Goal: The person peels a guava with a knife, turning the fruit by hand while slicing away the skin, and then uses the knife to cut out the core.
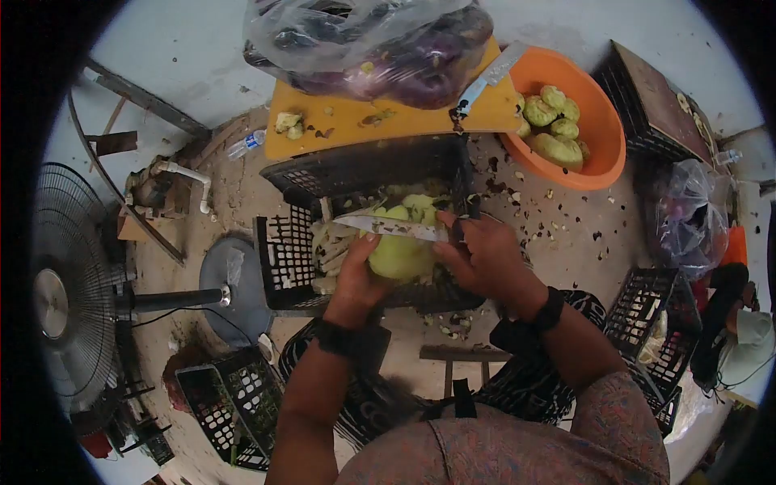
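Hands meet over a black plastic crate (295, 259) of open lattice walls: the left hand (356, 279) cups a pale green, smooth, rounded vegetable (398, 257) from below and the side, its grip wrapped close around the fruit, while the right hand (483, 257) has its grip closed tight on the dark handle of a knife (392, 227), whose long, thin steel blade lies flat across the top of the vegetable, pointing to the person's left. The vegetable is thus held just above the crate's middle, between both hands. Pale strips and more greenish pieces lie inside the crate beneath. Beyond it, a yellow-orange cutting board (347, 121) rests across the crate's far rim, scattered with small scraps, and a clear, crinkled plastic bag (368, 44) of glossy purple eggplants sits on its far part. A second knife (489, 77) with a pale blade lies at the board's right end. To the right, a round orange plastic basin (602, 129) holds several knobby green peeled pieces. Bits of peel litter the concrete floor. A standing fan (69, 295) with a wire cage is at the left, and more black crates stand around.
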`<state>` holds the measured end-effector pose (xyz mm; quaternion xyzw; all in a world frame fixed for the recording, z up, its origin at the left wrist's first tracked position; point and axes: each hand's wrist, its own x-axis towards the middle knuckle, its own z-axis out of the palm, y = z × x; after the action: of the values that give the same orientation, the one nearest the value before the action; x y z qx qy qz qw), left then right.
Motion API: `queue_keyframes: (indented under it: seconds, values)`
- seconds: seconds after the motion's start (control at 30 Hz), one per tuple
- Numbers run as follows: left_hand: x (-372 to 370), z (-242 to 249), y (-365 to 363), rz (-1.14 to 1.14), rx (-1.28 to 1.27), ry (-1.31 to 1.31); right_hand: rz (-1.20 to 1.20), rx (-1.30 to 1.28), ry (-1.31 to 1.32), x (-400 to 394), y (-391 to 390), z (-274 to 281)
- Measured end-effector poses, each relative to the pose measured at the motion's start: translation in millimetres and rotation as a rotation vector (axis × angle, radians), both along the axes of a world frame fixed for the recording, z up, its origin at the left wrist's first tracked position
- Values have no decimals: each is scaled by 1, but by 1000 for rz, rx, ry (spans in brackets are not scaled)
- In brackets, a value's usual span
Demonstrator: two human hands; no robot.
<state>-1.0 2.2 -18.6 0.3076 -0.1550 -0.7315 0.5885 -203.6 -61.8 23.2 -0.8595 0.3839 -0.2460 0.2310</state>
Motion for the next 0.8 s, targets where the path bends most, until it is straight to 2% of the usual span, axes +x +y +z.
queue_keyframes:
  seconds: [0.07, 0.3, 0.4, 0.47, 0.5, 0.6, 0.67, 0.7, 0.8]
  values:
    - [-2, -2, 0, 87, 14, -74, 0, -20, 2, 0, 1, 0]
    - [4, -9, -2, 154, 14, -46, -18, -78, -102, -1, 3, 5]
    - [4, -5, -3, 82, 7, -50, -16, -24, -78, -1, -2, 4]
    - [3, -4, -2, 80, -33, -87, -225, 187, -1, 1, -10, -3]
    - [1, -2, -3, 78, -34, -87, -227, 187, -1, 1, -11, -2]
    - [1, 0, -3, 98, -65, -119, -212, 123, 3, 0, -10, 1]
    - [2, -3, -1, 136, 18, -128, -62, -6, -6, -1, -1, 0]
    - [3, -4, -1, 134, 19, -128, -63, -5, -6, -1, 1, 1]
    - [4, -4, 0, 123, -11, -280, -19, -35, 28, -1, 3, 3]
